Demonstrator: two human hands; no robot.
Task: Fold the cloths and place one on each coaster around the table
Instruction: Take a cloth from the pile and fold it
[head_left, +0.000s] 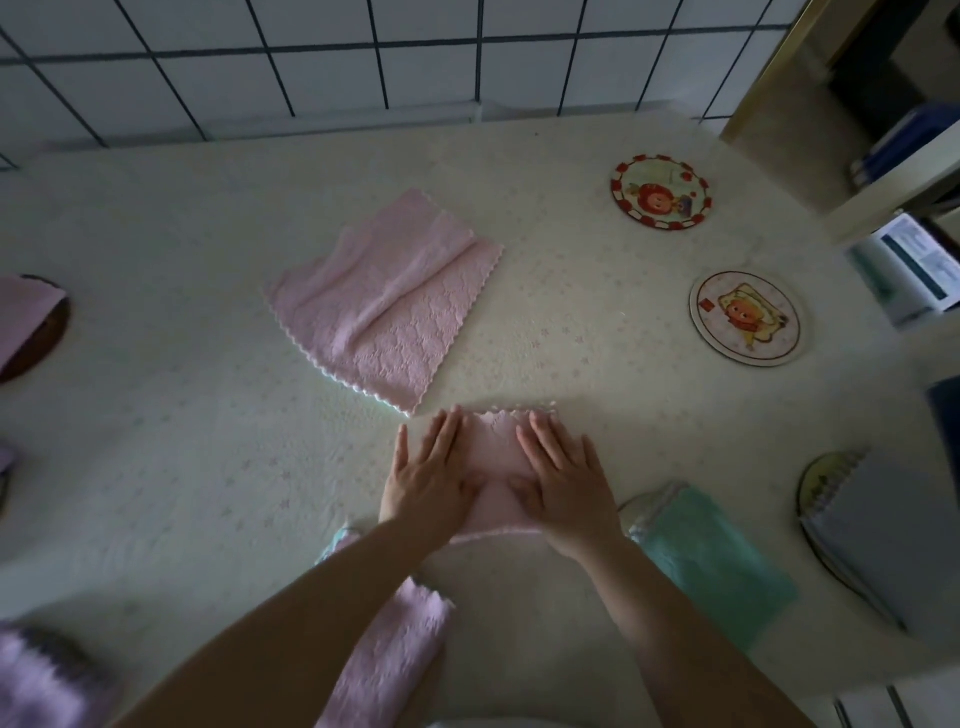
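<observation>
A small folded pink cloth (496, 467) lies flat on the table in front of me. My left hand (428, 475) presses its left half and my right hand (566, 486) presses its right half, fingers straight. A larger pink cloth (384, 301) lies unfolded farther back. Two bare cartoon coasters sit at the right: a red-rimmed coaster (661, 191) and a pale coaster (746, 318). A folded green cloth (711, 561) lies on a coaster at the near right. A folded grey cloth (888, 540) covers a coaster (821, 478) at the right edge.
A pink cloth (23, 312) rests on a dark coaster (44, 338) at the left edge. A lilac cloth (389, 660) lies under my left forearm; another lilac cloth (41, 680) is at the bottom left. A tiled wall (311, 62) backs the table; shelves (914, 218) stand right.
</observation>
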